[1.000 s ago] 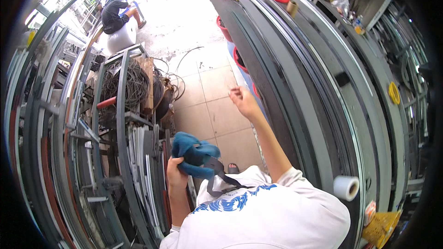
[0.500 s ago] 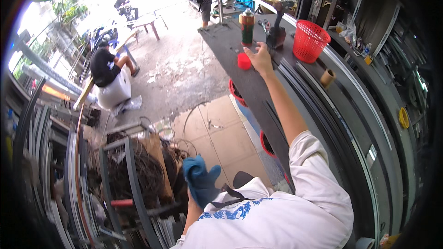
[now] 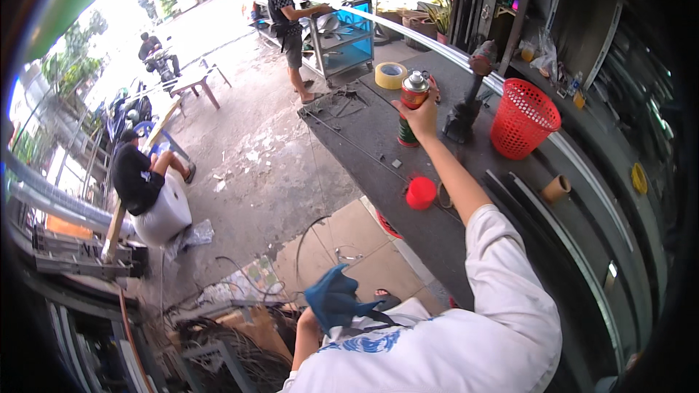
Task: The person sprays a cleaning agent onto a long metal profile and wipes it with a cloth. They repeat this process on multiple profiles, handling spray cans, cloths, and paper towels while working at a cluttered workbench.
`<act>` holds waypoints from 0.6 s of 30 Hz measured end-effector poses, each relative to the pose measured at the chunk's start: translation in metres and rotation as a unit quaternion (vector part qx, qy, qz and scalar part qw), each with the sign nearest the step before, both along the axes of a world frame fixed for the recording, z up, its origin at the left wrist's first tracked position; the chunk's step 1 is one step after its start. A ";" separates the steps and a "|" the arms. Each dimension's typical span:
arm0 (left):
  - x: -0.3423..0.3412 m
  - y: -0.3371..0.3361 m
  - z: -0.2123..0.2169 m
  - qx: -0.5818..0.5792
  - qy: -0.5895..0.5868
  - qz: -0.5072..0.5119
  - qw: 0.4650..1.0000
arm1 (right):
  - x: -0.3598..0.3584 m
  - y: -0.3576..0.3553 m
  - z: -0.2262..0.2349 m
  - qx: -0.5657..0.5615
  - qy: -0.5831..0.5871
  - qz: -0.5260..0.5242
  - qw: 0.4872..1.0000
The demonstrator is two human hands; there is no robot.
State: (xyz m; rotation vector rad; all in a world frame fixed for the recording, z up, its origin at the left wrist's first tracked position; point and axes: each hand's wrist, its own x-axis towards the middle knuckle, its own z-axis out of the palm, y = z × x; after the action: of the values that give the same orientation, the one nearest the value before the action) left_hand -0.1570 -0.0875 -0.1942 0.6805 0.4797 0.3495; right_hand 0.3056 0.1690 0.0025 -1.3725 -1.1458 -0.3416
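Observation:
On the dark workbench (image 3: 364, 142), my right hand (image 3: 424, 118) is wrapped round an upright aerosol can (image 3: 415, 90) with a red and green body and a silver top. Nearer me on the bench sits a red plastic cap (image 3: 421, 193), apart from the can. My left hand (image 3: 309, 322) is low, close to my body, gripping a bunched blue cloth (image 3: 333, 298). The cloth hides most of its fingers. Just past the can lies a roll of yellowish tape (image 3: 391, 76).
Right of the can stand a dark upright tool (image 3: 470, 102) and a red perforated basket (image 3: 524, 120). A cardboard tube (image 3: 557, 188) and long metal profiles (image 3: 539, 225) lie nearer. One person (image 3: 287, 14) stands beyond the bench; another (image 3: 138, 171) sits at left.
My right hand has reached the aerosol can and closed round it. The view has shifted, bringing the tape roll into sight. The blue cloth stays in my left hand, its shape changed.

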 end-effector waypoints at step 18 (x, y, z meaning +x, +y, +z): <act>0.215 0.003 0.016 0.078 0.030 -0.713 0.696 | -0.165 -0.571 -0.004 0.374 0.355 0.382 0.767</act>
State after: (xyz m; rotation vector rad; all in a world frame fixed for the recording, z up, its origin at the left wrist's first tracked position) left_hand 0.0580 -0.0843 -0.1787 1.0397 -0.1323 -1.1437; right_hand 0.1407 -0.4023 -0.0020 -0.1840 -0.6867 0.3001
